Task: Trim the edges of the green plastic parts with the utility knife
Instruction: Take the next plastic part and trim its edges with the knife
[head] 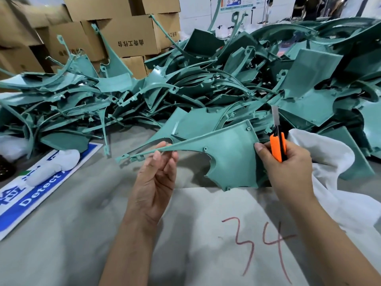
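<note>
Head view: a green plastic part (228, 155) is held at frame centre above the grey table (72, 223). The left hand (154, 178) pinches its thin arm; the right hand (288, 164) grips an orange utility knife (277, 145), blade up, thumb touching the part's right edge. A pile of green parts (185, 83) fills the background.

The left grip (158, 172) and the right grip (288, 162) are above the grey surface (82, 213). Between them is one flat green plastic part (226, 153). Behind both grips lies the big heap of green plastic parts (206, 79), and behind it brown cardboard boxes (127, 38). Right of the right grip lies a white cloth (334, 182). Far left of the left grip lies a blue and white printed sign (31, 193).
</note>
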`<state>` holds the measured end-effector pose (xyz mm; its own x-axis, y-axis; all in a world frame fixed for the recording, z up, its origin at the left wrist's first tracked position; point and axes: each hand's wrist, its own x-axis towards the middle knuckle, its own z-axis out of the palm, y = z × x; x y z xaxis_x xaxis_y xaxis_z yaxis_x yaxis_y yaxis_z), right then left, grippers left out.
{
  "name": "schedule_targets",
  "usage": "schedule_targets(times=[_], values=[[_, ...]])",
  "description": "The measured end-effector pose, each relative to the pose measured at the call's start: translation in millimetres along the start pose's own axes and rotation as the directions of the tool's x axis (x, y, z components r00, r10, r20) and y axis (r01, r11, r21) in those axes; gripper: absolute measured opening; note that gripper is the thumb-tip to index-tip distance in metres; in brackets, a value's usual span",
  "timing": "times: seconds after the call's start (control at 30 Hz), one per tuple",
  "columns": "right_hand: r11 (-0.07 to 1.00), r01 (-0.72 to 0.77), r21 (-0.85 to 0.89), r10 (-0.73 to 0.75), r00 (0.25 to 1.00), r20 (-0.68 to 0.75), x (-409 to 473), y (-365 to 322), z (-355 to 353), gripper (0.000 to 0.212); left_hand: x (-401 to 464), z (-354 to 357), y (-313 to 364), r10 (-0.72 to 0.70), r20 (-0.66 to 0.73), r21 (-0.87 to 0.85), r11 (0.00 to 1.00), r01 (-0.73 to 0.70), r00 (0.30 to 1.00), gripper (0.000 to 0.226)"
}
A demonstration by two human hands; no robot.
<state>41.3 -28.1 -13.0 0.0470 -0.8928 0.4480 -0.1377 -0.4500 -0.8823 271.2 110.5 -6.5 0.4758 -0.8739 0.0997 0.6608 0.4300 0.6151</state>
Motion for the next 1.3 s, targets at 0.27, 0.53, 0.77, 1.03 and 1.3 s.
schedule_targets(times=[0.27, 0.53, 0.77, 1.03, 1.3], values=[[0.951, -0.225, 0.209, 0.212, 0.974, 0.086, -14.0, 2.3, 19.9, 0.021, -15.2, 17.6, -56.9, -0.201, 0.191, 0.568, 0.821, 0.059, 0.961, 0.038], [0.957, -0.135, 0.257, 0.04, 0.938, 0.345, -30.5, -8.6, 29.4, 0.03, -13.0, 25.5, -48.5, -0.027, 0.005, 0.277, 0.961, 0.025, 1.0, 0.04], [0.98, 0.052, 0.191, -0.126, 0.907, 0.401, -34.6, -16.2, 27.0, 0.049, 1.9, 17.2, -35.1, 0.011, -0.286, 0.197, 0.979, 0.048, 0.958, 0.039], [0.911, 0.41, 0.05, -0.386, 0.802, 0.457, -30.3, -19.3, 14.3, 0.035, -1.5, 9.4, -21.3, 0.274, -0.308, 0.647, 0.762, -0.01, 0.911, 0.045], [0.829, 0.558, -0.046, -0.447, 0.71, 0.544, -33.6, -13.9, 19.2, 0.04, 3.8, -0.2, -21.2, 0.242, -0.18, 0.802, 0.597, 0.0, 0.954, 0.058]])
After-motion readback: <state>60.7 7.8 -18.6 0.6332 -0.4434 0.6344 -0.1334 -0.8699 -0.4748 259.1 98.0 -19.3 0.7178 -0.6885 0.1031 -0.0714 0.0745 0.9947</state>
